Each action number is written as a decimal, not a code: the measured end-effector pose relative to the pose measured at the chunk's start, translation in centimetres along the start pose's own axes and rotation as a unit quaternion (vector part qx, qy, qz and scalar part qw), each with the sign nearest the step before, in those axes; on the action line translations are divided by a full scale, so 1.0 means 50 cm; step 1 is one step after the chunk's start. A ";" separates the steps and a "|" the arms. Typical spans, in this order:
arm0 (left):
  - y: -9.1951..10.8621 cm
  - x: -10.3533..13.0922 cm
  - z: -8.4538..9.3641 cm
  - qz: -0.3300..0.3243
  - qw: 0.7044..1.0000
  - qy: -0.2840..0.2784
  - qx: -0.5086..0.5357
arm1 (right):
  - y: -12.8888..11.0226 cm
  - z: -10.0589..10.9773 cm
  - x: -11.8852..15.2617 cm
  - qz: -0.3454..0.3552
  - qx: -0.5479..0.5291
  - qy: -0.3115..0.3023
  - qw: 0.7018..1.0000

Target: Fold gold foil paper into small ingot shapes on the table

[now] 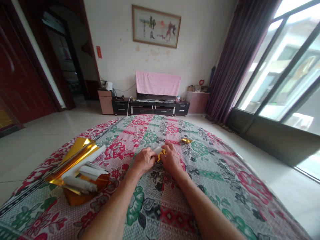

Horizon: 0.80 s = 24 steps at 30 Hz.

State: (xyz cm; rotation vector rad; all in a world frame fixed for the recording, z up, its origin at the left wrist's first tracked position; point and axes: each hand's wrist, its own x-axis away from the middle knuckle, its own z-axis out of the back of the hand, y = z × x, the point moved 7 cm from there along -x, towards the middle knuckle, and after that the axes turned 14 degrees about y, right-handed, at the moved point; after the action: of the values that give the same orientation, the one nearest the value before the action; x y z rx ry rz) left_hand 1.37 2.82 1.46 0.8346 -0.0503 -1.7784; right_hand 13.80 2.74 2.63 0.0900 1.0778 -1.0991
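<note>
Over the middle of the cloth-covered table, my left hand (145, 160) and my right hand (172, 158) are closed on a small piece of gold foil paper (162, 154), one at each side. Its white back shows between the fingers, and part of the sheet is bent or folded. The fingertips hide its edges. Beyond my right hand, a small folded gold foil piece (186, 141) lies on the cloth. To the left is a pile of gold foil sheets (75, 155), partly rolled, with white-backed papers (91, 172) on top.
A floral cloth (150, 130) in red, green and grey covers the round table. Past its far edge stands a low black cabinet (152, 110) bearing something under a pink cloth (158, 83). A purple curtain (240, 60) and large windows are at the right, a red door (22, 73) at the left.
</note>
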 end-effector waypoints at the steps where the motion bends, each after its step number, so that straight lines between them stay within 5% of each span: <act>1: 0.000 0.000 0.000 -0.002 1.000 0.001 0.000 | -0.004 0.003 0.000 0.015 0.005 -0.008 1.000; 6: -0.003 -0.001 0.000 -0.005 1.000 0.001 0.012 | -0.013 -0.004 0.004 0.046 -0.004 -0.092 0.995; 24: -0.019 -0.010 -0.003 0.025 0.999 -0.002 0.038 | -0.031 0.002 0.004 0.105 -0.128 -0.167 0.972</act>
State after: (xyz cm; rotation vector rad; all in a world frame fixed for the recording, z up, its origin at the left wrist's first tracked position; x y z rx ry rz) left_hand 0.77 3.65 1.19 0.8776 -0.1411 -1.7407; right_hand 12.70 1.76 3.17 -0.1774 0.8740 -0.7451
